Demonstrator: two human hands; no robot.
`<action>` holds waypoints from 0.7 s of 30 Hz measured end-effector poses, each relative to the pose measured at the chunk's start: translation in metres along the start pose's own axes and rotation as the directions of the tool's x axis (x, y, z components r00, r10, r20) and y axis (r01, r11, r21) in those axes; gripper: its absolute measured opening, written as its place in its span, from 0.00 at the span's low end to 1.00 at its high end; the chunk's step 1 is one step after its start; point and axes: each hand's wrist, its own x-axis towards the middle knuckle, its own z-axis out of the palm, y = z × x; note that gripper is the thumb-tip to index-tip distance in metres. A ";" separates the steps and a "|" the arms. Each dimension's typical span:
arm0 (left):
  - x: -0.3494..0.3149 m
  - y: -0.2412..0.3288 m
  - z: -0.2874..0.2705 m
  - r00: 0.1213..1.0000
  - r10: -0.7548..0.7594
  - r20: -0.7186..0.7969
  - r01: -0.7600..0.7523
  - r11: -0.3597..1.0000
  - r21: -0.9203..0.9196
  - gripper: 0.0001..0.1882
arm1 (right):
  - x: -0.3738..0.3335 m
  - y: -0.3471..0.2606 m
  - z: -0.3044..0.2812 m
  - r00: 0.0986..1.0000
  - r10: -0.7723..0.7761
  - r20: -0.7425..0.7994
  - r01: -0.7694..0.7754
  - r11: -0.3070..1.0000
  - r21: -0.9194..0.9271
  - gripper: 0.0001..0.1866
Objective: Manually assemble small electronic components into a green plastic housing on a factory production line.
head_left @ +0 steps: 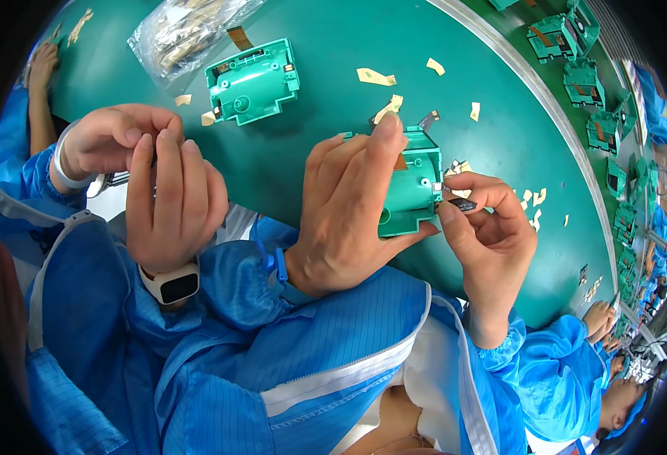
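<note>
I see a green plastic housing [409, 189] at frame centre, tilted, lifted off the green table, and a small dark flat part [462, 204] touching its right edge.

Left hand [349, 220] wraps plastic housing [409, 186]; right hand [489, 227] just right of it, pinching small part [462, 204] against housing edge. Second housing [254, 80] beyond left hand, plastic bag [185, 30] behind that. Co-worker's hands [151, 174] left of left hand. Paper scraps [375, 76] beyond both.
</note>
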 end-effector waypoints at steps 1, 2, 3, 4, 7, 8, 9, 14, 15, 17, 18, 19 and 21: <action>0.000 0.002 0.000 1.000 0.002 0.003 -0.002 1.000 0.006 0.55 | -0.001 0.000 -0.001 1.000 -0.006 0.001 0.006 1.000 -0.024 0.10; 0.001 0.001 0.000 1.000 0.004 0.006 -0.004 1.000 0.003 0.55 | -0.001 0.000 -0.001 1.000 -0.006 -0.004 0.006 1.000 -0.024 0.10; 0.002 0.000 0.000 1.000 0.023 0.000 -0.023 1.000 -0.003 0.54 | -0.001 0.000 -0.001 1.000 -0.019 -0.002 0.019 0.999 -0.041 0.10; 0.003 0.000 0.000 0.999 0.042 -0.005 -0.042 0.999 -0.008 0.54 | -0.001 0.001 -0.001 0.999 -0.032 0.000 0.032 0.998 -0.058 0.11; 0.002 0.003 0.006 0.999 0.032 -0.002 -0.032 0.999 -0.011 0.54 | 0.001 0.003 -0.007 0.999 -0.034 0.010 0.034 0.999 -0.041 0.11; 0.002 0.003 0.006 0.999 0.032 -0.003 -0.032 0.999 -0.010 0.54 | 0.001 0.003 -0.009 0.999 -0.034 0.012 0.035 0.999 -0.041 0.11; 0.002 0.004 0.008 0.999 0.044 -0.012 -0.044 0.999 -0.011 0.54 | 0.001 0.002 -0.011 0.999 -0.030 0.025 0.031 0.999 -0.025 0.11; 0.003 0.005 0.006 0.999 0.052 -0.004 -0.052 0.999 -0.006 0.54 | 0.002 0.003 -0.014 0.999 -0.026 0.041 0.026 1.000 -0.006 0.10; 0.001 0.006 0.006 0.999 0.052 -0.004 -0.052 0.999 -0.006 0.54 | 0.002 0.003 -0.015 0.999 -0.021 0.044 0.021 1.000 0.006 0.10; -0.001 0.007 0.007 1.000 0.017 -0.005 -0.018 0.998 -0.060 0.55 | 0.001 0.005 -0.018 0.999 -0.018 0.045 0.017 1.000 0.019 0.10; -0.004 0.008 0.011 1.000 0.020 -0.003 -0.020 0.998 -0.060 0.55 | 0.001 0.007 -0.021 0.997 -0.003 0.071 0.000 0.999 0.036 0.10; -0.008 0.009 0.016 0.999 -0.043 -0.002 0.042 0.989 -0.141 0.57 | 0.001 0.009 -0.025 0.995 0.012 0.097 -0.017 0.998 0.054 0.09; -0.011 0.013 0.022 0.995 -0.104 0.003 0.102 0.971 -0.215 0.59 | 0.001 0.010 -0.034 0.992 0.024 0.126 -0.033 0.997 0.075 0.08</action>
